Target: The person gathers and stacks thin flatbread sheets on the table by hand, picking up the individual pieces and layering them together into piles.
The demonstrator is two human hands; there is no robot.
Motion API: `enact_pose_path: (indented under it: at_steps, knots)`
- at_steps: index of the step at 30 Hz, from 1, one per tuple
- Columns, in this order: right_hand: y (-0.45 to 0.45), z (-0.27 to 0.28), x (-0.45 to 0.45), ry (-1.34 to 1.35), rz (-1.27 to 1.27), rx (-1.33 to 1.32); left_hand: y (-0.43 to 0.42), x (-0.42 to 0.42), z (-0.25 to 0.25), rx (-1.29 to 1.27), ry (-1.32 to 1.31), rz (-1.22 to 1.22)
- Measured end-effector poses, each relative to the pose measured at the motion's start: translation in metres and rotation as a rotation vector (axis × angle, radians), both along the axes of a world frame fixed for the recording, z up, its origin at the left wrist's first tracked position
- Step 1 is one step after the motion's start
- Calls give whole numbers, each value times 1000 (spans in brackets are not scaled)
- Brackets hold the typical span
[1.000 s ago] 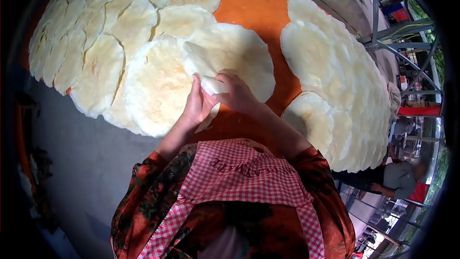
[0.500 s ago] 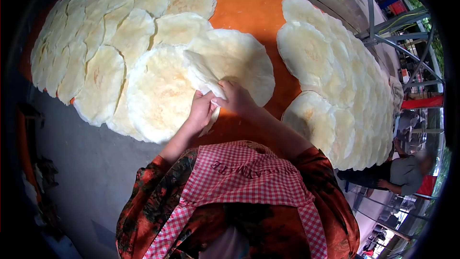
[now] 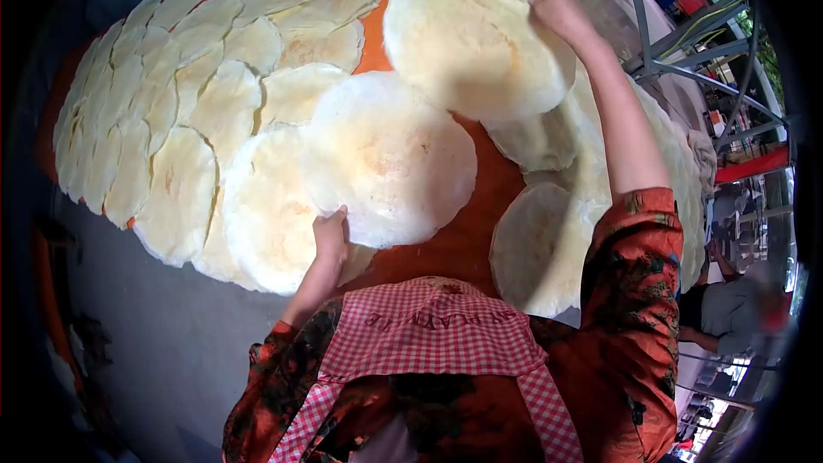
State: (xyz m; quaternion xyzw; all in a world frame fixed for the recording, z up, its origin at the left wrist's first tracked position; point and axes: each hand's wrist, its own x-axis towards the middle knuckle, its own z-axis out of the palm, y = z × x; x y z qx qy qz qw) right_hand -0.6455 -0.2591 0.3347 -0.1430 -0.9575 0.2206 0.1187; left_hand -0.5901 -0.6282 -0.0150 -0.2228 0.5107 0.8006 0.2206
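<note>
My left hand (image 3: pixel 331 238) pinches the near-left edge of a round, pale flatbread sheet (image 3: pixel 390 159), which overlaps another sheet (image 3: pixel 273 227) to its left. Raised at the upper right, my right hand (image 3: pixel 555 10) grips the right edge of a second large flatbread (image 3: pixel 471 39). That sheet hangs spread out, with browned patches on its face, and hides part of the surface behind it. Its lower edge slightly covers the top of the middle sheet. Both hands are closed on thin dough edges.
Overlapping flatbreads (image 3: pixel 184 180) cover the left of an orange rounded surface (image 3: pixel 429 264); more sheets (image 3: pixel 531 249) lie on the right. Grey floor (image 3: pixel 171 334) shows at lower left. Metal bars (image 3: pixel 656 43) and a person in a grey shirt (image 3: pixel 729 313) are at the right.
My hands were together at the folded sheets. The right hand has swung up and right, lifting one flatbread away. The left hand has moved slightly left and down, holding the other, now unfolded.
</note>
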Motion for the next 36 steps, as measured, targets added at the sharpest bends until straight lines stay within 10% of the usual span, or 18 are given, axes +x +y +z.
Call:
enact_pose_path:
  at_steps: [4,10,15,21,29,36]
  knots:
    - [-39,-40,5,111,404,635,7,3,6,33,-24,-145]
    - [-156,-300,40,33,380,26,19,8,47,105,-50,-180]
    - [-192,-226,91,-478,591,188,18,13,32,148,-23,-205]
    - [-187,-236,101,-72,494,188,41,15,74,512,139,-245]
    - [81,-88,-58,202,308,-908,71,31,29,-25,714,-724]
    - [209,-212,-54,387,-334,-982,33,56,4,8,397,-631]
